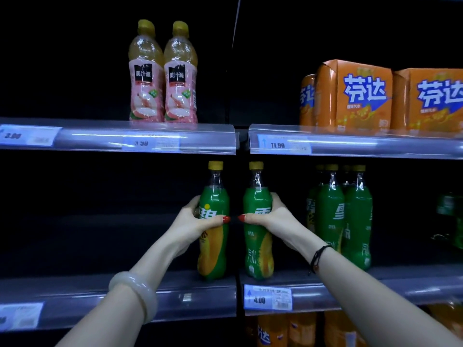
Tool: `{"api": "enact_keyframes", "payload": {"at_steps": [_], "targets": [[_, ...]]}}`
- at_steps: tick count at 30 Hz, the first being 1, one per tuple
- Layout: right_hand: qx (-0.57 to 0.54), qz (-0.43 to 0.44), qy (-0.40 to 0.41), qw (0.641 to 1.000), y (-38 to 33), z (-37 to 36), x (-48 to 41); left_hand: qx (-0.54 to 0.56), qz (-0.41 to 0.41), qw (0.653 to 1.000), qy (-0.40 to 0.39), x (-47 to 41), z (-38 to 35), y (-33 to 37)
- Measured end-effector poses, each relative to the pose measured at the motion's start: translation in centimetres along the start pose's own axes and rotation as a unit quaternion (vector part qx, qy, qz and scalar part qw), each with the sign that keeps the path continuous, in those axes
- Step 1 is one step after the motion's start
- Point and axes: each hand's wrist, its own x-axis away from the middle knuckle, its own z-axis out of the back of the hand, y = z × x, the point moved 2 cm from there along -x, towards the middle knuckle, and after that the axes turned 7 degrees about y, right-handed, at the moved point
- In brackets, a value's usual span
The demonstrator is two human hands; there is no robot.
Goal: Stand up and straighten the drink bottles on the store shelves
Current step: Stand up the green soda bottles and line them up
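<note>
Green bottles (pixel 213 221) with yellow caps stand upright; left hand (pixel 198 219) and right hand (pixel 270 217) fingers each wrap one

Two pink-labelled bottles (pixel 162 78) at 11 o'clock each carry a black panel reading 美汁源. The orange packs (pixel 390 96) at 2 o'clock read 芬达 in blue-edged white characters. On the upper shelf rail, price tags read 3.00 (pixel 13 135) at 9 o'clock, 3.50 (pixel 141 143) near centre and 11.90 (pixel 277 145) toward 3 o'clock. The left held bottle (pixel 213 221) shows 碧; the right held bottle (pixel 258 221) shows 雪 and, lower, 水. The lower rail's tag (pixel 259 300) at 5 o'clock reads 4.00; its small print is illegible. An orange bottle (pixel 265 334) at 6 o'clock shows 达.
</note>
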Motion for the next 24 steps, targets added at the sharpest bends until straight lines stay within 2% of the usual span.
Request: {"api": "enact_keyframes", "payload": {"at_steps": [5, 12, 24], "targets": [[-0.057, -0.022, 0.016, 0.998, 1.0, 0.9, 0.4, -0.002, 0.035, 0.999, -0.008, 0.4, -0.1, -0.3], [-0.012, -0.030, -0.010, 0.999, 1.8, 0.8, 1.1, 0.037, 0.027, 0.999, 0.027, 0.8, -1.0, -0.1], [0.029, -0.032, 0.044, 0.998, 3.0, 7.6, 0.7, 0.055, 0.005, 0.998, 0.029, -0.1, -8.9, -0.4]]}}
